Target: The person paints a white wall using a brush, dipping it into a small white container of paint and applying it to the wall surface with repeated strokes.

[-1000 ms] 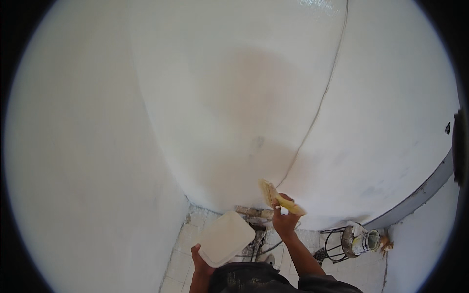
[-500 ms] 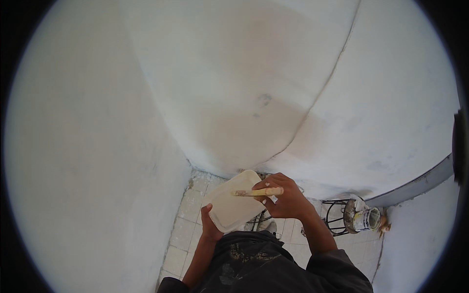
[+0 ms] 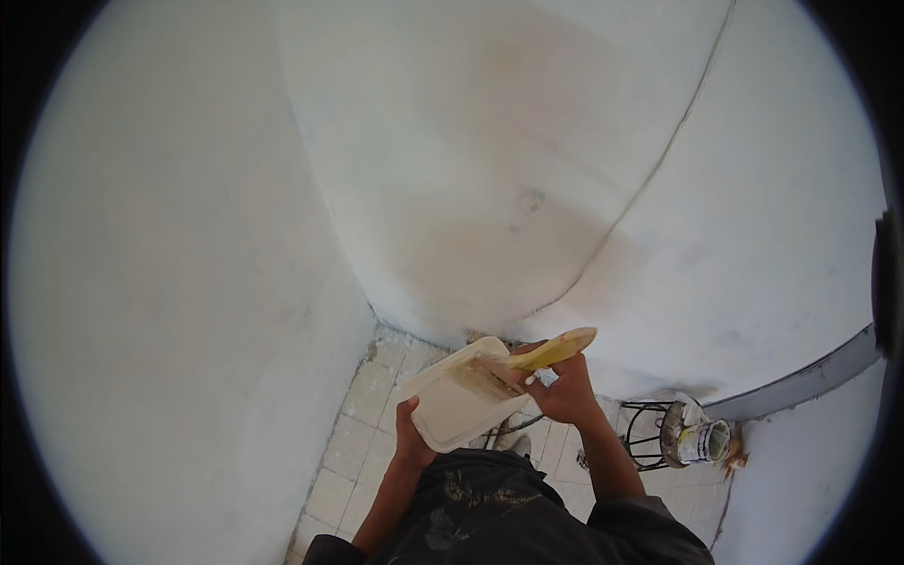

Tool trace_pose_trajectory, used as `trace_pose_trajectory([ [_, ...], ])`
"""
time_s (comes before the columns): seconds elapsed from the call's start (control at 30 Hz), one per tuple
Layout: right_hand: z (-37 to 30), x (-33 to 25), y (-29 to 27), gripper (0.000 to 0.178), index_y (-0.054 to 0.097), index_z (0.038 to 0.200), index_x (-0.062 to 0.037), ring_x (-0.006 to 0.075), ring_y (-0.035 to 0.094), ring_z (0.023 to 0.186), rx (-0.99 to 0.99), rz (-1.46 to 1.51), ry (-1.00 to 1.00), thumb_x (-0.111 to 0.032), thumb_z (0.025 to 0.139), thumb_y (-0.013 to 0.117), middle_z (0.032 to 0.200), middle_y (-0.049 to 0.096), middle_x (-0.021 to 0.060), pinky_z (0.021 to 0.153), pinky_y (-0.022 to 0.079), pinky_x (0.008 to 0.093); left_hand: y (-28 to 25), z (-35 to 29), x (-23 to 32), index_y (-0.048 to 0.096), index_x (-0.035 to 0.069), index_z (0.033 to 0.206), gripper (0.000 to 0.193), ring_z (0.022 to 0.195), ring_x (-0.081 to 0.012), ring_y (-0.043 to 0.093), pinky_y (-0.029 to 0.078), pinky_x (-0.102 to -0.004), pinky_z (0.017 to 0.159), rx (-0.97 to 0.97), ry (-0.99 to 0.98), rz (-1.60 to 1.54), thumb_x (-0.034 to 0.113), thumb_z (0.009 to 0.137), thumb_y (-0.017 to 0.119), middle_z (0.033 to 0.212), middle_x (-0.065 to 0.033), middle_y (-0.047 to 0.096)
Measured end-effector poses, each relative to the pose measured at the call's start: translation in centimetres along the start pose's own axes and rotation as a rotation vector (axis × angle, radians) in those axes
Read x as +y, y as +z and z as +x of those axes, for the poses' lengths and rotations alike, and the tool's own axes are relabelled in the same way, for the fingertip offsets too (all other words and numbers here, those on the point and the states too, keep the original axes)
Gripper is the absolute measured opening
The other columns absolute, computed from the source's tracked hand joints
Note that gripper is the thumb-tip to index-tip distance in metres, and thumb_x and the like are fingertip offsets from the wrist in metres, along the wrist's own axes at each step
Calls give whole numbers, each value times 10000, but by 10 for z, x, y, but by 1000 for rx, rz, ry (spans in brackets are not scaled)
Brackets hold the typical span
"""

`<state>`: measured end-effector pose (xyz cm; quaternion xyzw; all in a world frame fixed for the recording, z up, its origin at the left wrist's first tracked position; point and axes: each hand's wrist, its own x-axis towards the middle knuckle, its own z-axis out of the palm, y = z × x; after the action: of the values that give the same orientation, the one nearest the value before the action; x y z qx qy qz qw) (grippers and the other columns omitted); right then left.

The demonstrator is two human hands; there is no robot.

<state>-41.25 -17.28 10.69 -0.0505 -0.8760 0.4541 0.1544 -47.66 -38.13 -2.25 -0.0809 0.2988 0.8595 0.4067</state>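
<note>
My left hand (image 3: 411,439) grips the lower left edge of a pale rectangular plastic tray (image 3: 441,411), its thumb over the rim. The tray is held tilted in front of my waist. A paintbrush with a yellowish wooden handle (image 3: 557,348) is pinched in my right hand (image 3: 568,391) over the tray's right side. Its handle points up to the right, and its brownish bristles (image 3: 482,379) lie across the inside of the tray. Whether the tray holds paint cannot be made out.
White patchy walls (image 3: 490,141) meet at a corner ahead, one with a cable-like dark line (image 3: 650,179) running down it. A black-framed stool (image 3: 645,435) stands at the right with a stained bucket (image 3: 704,441) on it. Pale floor tiles (image 3: 350,443) lie below, with paint marks.
My right hand has turned the brush: its handle, earlier roughly level, now rises to the right and the bristles show inside the tray. The left hand still holds the tray.
</note>
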Motion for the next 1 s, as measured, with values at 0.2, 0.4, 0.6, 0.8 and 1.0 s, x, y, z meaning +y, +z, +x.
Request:
trace_pose_trajectory([
  [0.2, -20, 21, 7, 248, 568, 1000, 83, 142, 590, 878, 293, 455, 244, 11, 787, 674, 927, 628, 101, 791, 485, 290, 8, -7, 3, 362, 18, 1346, 692, 1139, -301, 520, 423, -421, 956, 13, 28, -16, 463, 819, 411, 1264, -155, 509],
  [0.4, -42, 27, 25, 257, 585, 992, 24, 164, 581, 942, 218, 373, 94, 57, 758, 685, 960, 624, 84, 801, 490, 289, 1, -4, 1, 372, 22, 1341, 684, 1138, -293, 523, 424, -419, 954, -5, 17, -30, 461, 818, 416, 1258, -154, 516],
  [0.6, -45, 36, 33, 313, 579, 1038, 40, 169, 598, 920, 310, 421, 190, 70, 747, 689, 955, 630, 94, 781, 506, 302, 0, -3, 1, 377, 32, 1339, 669, 1141, -292, 520, 420, -419, 962, 6, 12, -65, 452, 821, 418, 1259, -146, 516],
  [0.8, -32, 33, 37, 256, 564, 1042, 42, 192, 618, 885, 590, 902, 416, -4, 803, 645, 962, 628, 95, 715, 545, 345, 4, 0, 4, 379, 68, 1339, 664, 1122, -300, 527, 450, -458, 882, 28, 71, -50, 470, 812, 419, 1258, -130, 514],
  [1.0, 12, 42, -6, 369, 492, 1140, 48, 200, 599, 909, 831, 941, 271, -1, 798, 622, 1027, 576, 105, 715, 557, 356, -7, 10, 6, 395, 129, 1330, 681, 1038, -341, 564, 509, -565, 668, -3, 83, 1, 538, 786, 409, 1227, -112, 525],
])
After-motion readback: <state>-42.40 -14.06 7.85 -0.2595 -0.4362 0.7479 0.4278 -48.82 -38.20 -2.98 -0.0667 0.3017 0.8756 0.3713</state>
